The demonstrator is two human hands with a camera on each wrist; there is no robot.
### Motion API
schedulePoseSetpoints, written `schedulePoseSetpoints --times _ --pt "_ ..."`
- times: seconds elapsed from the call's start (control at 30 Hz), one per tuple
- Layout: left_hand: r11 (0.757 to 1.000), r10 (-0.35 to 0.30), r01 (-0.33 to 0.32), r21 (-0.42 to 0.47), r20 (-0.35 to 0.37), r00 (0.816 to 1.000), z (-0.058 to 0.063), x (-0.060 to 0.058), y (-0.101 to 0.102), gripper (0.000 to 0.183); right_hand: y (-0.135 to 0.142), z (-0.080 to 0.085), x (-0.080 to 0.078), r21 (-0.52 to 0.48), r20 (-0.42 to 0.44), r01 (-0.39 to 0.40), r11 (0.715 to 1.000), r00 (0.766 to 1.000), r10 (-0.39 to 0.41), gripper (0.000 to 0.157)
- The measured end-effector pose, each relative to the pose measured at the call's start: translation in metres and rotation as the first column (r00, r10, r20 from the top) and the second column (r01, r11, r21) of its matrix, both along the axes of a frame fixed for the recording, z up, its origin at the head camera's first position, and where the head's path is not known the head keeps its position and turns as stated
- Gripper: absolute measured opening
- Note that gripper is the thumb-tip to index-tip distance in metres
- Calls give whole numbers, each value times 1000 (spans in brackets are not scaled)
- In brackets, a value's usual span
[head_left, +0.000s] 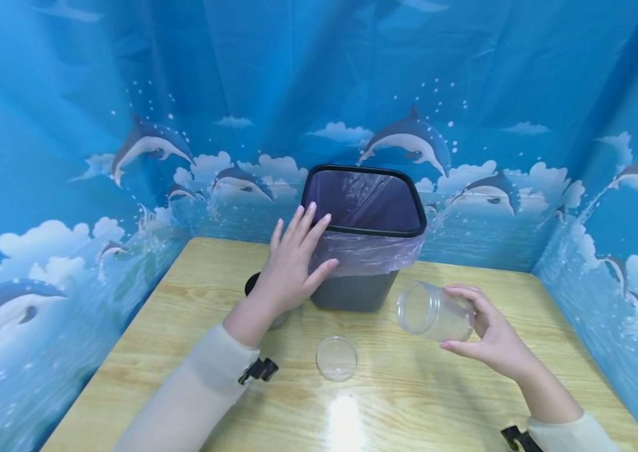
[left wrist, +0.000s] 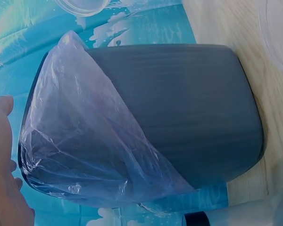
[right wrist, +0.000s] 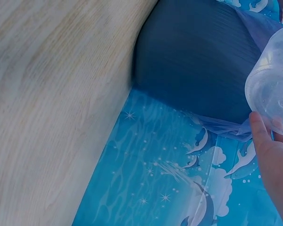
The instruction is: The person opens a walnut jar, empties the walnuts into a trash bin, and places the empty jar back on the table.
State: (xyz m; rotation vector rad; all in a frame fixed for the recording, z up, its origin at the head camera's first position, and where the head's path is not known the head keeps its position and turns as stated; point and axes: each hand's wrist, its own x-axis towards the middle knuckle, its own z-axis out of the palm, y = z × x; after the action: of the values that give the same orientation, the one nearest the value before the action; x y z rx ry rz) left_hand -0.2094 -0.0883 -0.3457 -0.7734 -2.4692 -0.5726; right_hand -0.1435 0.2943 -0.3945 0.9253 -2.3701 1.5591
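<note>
My right hand (head_left: pixel 491 329) grips a clear plastic jar (head_left: pixel 434 311) by its base end, thumb below and fingers on top. The jar is tilted on its side above the table, its uncapped mouth facing left; its round bottom shows in the right wrist view. My left hand (head_left: pixel 291 263) is spread with straight fingers at the left front of a dark grey trash bin (head_left: pixel 353 293). Whether its fingertips touch the bin's black rim, I cannot tell. A thin purple bag (head_left: pixel 364 251) lines the bin and folds over its front. One clear round lid (head_left: pixel 336 358) lies flat on the table.
Partly hidden behind my left wrist stands a container with a black top (head_left: pixel 251 284). The wood-grain table (head_left: pixel 409 408) is bordered at the back and sides by a blue dolphin-print curtain (head_left: pixel 274 94), close behind the bin.
</note>
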Motion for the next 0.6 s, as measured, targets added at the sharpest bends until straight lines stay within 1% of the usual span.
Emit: schedulePoseSetpoints --times 0.23,0.47,0.6 --pt "999 -37 37 10 25 999 -4 13 0 71 -1 -1 0 3 -4 -4 1000 1000 4 94" --pt "997 -76 76 13 -1 997 -12 18 0 69 -1 -2 0 3 0 -2 1000 1000 2 94" --pt "997 -83 83 0 -5 997 -16 21 1 69 -1 -4 0 6 8 -1 1000 1000 1 94"
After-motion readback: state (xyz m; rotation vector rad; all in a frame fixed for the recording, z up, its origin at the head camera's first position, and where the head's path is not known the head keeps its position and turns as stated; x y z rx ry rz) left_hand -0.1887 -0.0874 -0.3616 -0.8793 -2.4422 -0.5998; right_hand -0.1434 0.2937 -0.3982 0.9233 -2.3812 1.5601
